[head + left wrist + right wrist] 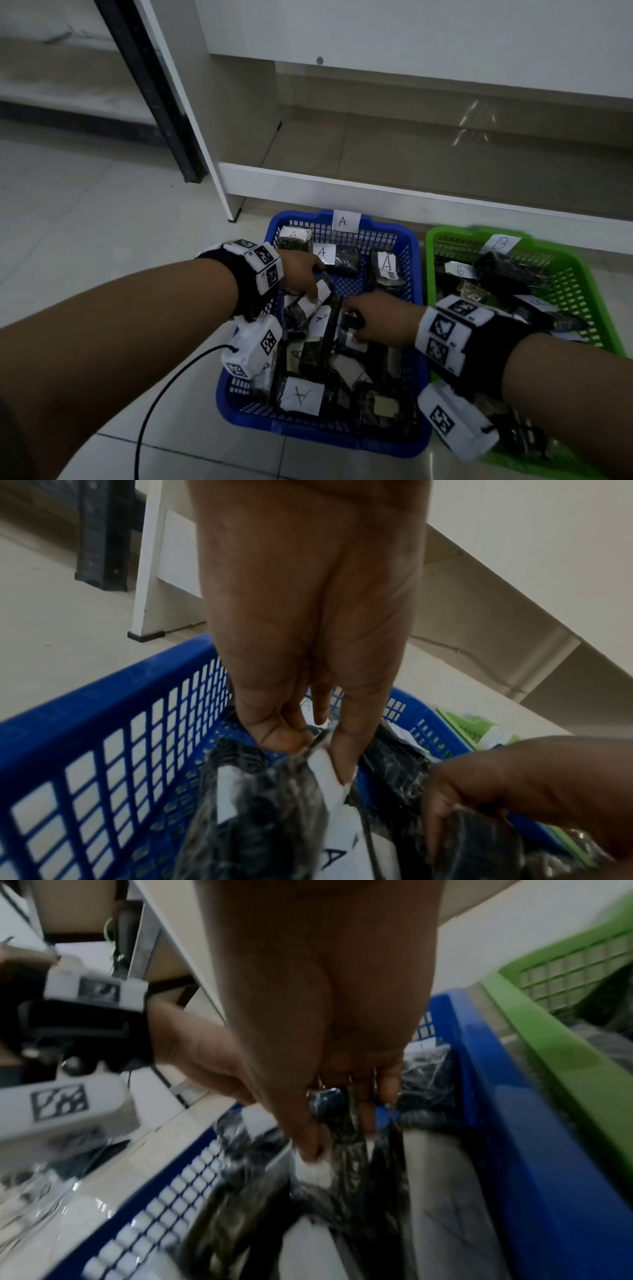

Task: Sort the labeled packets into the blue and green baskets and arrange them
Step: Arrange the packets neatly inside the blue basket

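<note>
A: Status? Both hands in the blue basket (416, 260)?

B: Yes. Left hand (308, 631) pinches the top edge of an A-labelled packet (329, 818), thumb and forefinger on either side of the wrap. Right hand (380, 322) has its fingers curled round a dark packet (479, 840) just beside it.

A: Green basket (582, 274)?

B: Beyond the right knuckles, holding B packets, not being touched.

A: Advice?

B: Arranging step, I'd judge. Stand packets on edge, labels up, and grip the body, not the loose film.
</note>
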The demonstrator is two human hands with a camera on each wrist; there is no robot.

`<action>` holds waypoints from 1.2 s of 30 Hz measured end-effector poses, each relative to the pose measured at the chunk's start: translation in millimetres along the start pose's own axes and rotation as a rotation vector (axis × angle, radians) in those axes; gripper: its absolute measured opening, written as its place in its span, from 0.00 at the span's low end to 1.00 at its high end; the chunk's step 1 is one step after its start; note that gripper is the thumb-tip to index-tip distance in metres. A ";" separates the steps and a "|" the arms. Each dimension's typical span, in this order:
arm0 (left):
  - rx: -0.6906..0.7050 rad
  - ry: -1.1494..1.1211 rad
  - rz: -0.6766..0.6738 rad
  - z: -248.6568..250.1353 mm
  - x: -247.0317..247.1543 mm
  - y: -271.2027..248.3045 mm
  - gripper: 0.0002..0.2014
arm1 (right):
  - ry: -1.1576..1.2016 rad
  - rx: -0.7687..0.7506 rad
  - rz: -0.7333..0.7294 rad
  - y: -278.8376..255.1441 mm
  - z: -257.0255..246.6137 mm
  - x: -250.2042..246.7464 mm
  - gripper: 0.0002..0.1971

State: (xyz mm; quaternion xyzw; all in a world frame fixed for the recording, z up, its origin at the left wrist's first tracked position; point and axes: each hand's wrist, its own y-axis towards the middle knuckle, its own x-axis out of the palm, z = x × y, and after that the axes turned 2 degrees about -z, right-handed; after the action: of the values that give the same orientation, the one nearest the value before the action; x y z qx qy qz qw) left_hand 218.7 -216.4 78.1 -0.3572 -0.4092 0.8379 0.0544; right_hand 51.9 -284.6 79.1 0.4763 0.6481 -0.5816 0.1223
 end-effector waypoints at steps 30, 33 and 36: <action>0.102 0.690 -0.012 -19.8 2.0 -9.1 0.33 | -0.166 0.056 -0.298 -21.5 15.1 -27.5 0.17; 0.080 0.617 0.012 -19.2 1.0 -7.2 0.38 | -0.154 0.052 -0.250 -19.2 15.3 -28.7 0.19; 0.015 0.502 -0.022 -10.2 -6.8 -5.3 0.38 | -0.078 0.045 -0.120 -17.6 18.3 -28.5 0.18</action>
State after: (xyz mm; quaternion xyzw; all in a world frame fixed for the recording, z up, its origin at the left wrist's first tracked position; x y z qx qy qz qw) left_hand 229.3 -208.9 81.5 -0.5493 -0.3805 0.7252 0.1662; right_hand 46.0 -311.8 105.3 0.4164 0.6568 -0.6204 0.1015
